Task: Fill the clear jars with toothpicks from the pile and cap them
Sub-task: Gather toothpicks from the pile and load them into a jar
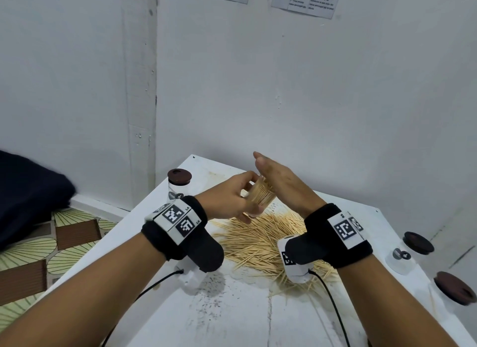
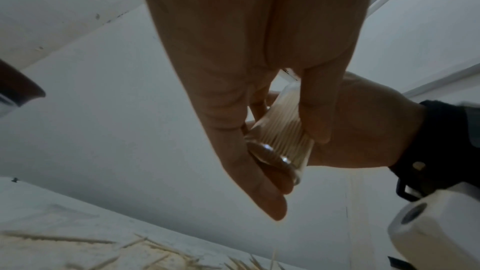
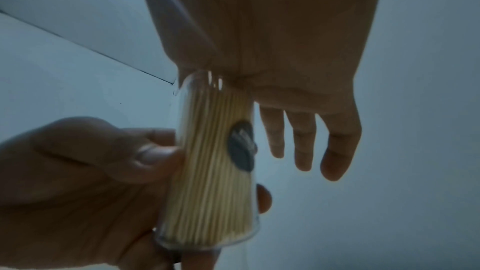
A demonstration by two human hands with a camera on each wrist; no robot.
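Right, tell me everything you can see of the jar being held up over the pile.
The clear jar looks like thin transparent plastic, a small cylinder packed with pale wooden toothpicks standing lengthwise. A dark round sticker sits on its side. It has no cap. The left hand grips its body, tilted, above the toothpick pile. The right hand, fingers straight, presses its palm on the toothpick tips at the open mouth.
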